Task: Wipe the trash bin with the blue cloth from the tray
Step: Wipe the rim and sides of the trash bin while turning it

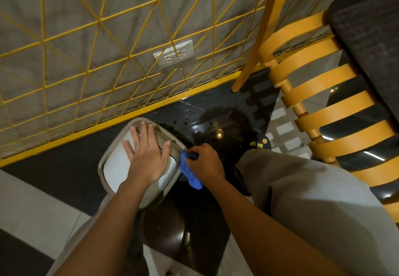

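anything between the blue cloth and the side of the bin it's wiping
Nothing visible does. The right hand presses the blue cloth straight against the trash bin at its right edge, while the left hand lies flat on the lid.

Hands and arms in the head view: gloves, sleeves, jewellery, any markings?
Both hands, left hand and right hand, are bare: no gloves, no rings or watch visible. The forearms are bare too, no sleeves in view as far as the frame edge. No markings show. Loose grey trousers cover the legs.
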Available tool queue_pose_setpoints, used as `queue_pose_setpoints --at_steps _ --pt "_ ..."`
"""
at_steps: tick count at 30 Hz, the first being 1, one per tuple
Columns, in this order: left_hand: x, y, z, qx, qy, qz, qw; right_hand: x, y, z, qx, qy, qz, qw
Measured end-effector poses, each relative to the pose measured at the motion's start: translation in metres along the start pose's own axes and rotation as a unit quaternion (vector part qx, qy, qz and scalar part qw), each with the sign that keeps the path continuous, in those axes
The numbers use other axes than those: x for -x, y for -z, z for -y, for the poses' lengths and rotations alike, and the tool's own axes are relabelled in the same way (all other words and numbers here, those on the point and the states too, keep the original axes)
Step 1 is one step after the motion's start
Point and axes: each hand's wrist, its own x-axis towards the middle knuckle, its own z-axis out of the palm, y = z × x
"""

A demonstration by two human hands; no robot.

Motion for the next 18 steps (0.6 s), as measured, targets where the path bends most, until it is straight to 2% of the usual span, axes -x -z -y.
queue_pose_setpoints --at_steps 7,10,13,18 --pt "-0.001 0.000 -0.002 -0.005 0.000 0.002 1.000 -0.031 0.006 0.015 0.143 0.100 -0.029 0.984" --pt "-0.001 0.000 -0.002 -0.011 0.003 0.002 1.000 -0.044 0.006 0.029 0.204 0.128 -0.011 0.971" --pt "-0.002 0.000 -0.002 -0.016 0.008 0.011 1.000 -0.044 0.006 0.031 0.215 0.129 -0.007 0.968" --pt "-0.003 0.000 -0.002 -0.014 0.013 0.021 1.000 -0.016 -0.003 0.009 0.166 0.096 -0.052 0.980"
